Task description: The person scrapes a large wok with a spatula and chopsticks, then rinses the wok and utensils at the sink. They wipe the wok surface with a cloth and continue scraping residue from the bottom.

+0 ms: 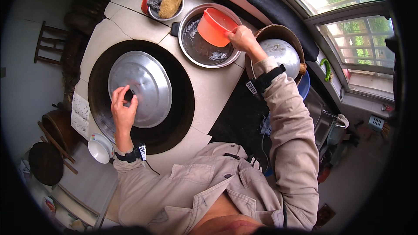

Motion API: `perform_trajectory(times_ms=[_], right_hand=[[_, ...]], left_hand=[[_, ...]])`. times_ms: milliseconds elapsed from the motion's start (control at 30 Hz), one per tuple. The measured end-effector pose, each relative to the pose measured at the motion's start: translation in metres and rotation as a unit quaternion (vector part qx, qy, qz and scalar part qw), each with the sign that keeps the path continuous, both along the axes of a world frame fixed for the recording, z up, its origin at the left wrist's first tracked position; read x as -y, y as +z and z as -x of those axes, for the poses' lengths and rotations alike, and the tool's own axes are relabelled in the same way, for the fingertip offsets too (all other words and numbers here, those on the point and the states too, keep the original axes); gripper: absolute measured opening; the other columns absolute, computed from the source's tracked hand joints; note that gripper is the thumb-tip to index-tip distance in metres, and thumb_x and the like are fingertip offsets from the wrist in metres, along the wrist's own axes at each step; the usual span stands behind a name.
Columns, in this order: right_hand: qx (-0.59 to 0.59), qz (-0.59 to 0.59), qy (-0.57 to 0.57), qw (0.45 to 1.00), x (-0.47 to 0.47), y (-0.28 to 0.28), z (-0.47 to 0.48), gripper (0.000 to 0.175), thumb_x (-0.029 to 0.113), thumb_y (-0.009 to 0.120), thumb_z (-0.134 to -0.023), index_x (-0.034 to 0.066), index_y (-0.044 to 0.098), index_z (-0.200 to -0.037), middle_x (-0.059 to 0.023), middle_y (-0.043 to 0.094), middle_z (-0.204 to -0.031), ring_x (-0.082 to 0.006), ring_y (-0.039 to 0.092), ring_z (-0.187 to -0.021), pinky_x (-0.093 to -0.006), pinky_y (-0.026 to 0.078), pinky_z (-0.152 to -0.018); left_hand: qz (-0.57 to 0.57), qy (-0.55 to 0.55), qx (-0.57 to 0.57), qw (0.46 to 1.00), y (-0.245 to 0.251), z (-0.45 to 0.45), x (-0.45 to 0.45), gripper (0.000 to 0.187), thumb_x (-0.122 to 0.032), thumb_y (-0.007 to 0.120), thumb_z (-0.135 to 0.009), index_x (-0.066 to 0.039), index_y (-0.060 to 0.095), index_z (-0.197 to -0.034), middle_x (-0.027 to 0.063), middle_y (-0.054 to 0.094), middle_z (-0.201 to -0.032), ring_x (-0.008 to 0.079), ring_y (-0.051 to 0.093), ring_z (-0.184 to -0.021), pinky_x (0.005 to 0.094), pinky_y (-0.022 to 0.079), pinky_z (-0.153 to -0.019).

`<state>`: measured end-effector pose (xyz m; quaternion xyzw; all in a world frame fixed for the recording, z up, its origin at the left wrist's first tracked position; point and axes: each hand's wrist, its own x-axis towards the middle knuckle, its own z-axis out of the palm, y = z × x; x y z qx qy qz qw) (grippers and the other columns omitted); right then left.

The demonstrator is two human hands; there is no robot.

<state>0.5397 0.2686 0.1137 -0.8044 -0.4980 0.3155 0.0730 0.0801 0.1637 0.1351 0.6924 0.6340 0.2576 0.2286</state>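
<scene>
My left hand has its thumb and fingers around the dark knob of a round aluminium lid. The lid lies tilted in a large dark wok set into the tiled stove top. In my right hand is an orange plastic dipper, held by its handle side. It is over a wide metal pot containing what looks like water; whether the dipper's base touches the water I cannot tell. Any contents of the wok under the lid are hidden.
Behind the wok, a metal bowl holds a fibrous tan scrubber and a grey scouring pad. An upturned metal basin sits in a brown tub by the window. White bowls stand at the stove's left edge; a green pepper lies on the sill.
</scene>
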Motion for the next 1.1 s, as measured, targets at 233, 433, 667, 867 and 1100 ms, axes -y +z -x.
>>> perform_trajectory(times_ms=[233,433,667,867,1100], right_hand=[[0.036,-0.195,0.098,0.975,0.08,0.056,0.027,0.021,0.021,0.058,-0.098,0.0012,0.066,-0.098,-0.0259,0.071,-0.089,-0.0455,0.068,-0.084,-0.0534,0.056,-0.073],[-0.08,-0.209,0.157,0.962,0.133,0.103,0.043,0.017,0.014,0.062,-0.095,0.0001,0.067,-0.103,-0.0243,0.071,-0.089,-0.0442,0.068,-0.085,-0.0511,0.055,-0.07],[-0.36,0.111,0.103,0.92,0.154,0.1,0.062,0.043,0.039,0.07,-0.097,0.0,0.074,-0.116,-0.0076,0.066,-0.075,-0.013,0.06,-0.064,-0.0302,0.05,-0.057],[-0.566,0.237,0.07,0.787,0.155,0.049,0.083,0.035,0.025,0.059,-0.101,0.0008,0.069,-0.124,-0.0066,0.072,-0.09,-0.0092,0.057,-0.057,-0.023,0.045,-0.046],[-0.703,0.292,0.005,0.648,0.178,0.024,0.081,0.043,0.026,0.043,-0.108,-0.0013,0.06,-0.136,-0.0117,0.073,-0.095,-0.0078,0.055,-0.052,-0.0196,0.042,-0.041]], left_hand=[[-0.021,-0.004,0.021,1.0,0.004,-0.003,0.011,0.042,-0.005,0.075,-0.083,-0.006,0.069,-0.125,0.0104,0.063,-0.122,0.0191,0.061,-0.079,0.0304,0.052,-0.069],[-0.039,0.037,-0.027,0.998,0.015,0.009,0.015,0.039,-0.005,0.074,-0.083,-0.005,0.069,-0.123,0.0114,0.064,-0.12,0.0241,0.065,-0.091,0.0317,0.054,-0.071],[-0.105,0.106,-0.032,0.988,0.037,0.048,0.008,0.038,-0.005,0.073,-0.085,-0.005,0.071,-0.123,0.0086,0.065,-0.119,0.0195,0.062,-0.087,0.0299,0.053,-0.069],[-0.128,0.114,-0.077,0.982,0.06,0.074,0.008,0.038,-0.004,0.072,-0.087,-0.005,0.07,-0.125,0.0078,0.064,-0.119,0.016,0.057,-0.084,0.0275,0.052,-0.067],[-0.131,0.121,-0.096,0.979,0.068,0.083,0.013,0.039,-0.004,0.072,-0.086,-0.005,0.07,-0.124,0.0086,0.063,-0.118,0.0172,0.057,-0.082,0.0285,0.052,-0.066]])
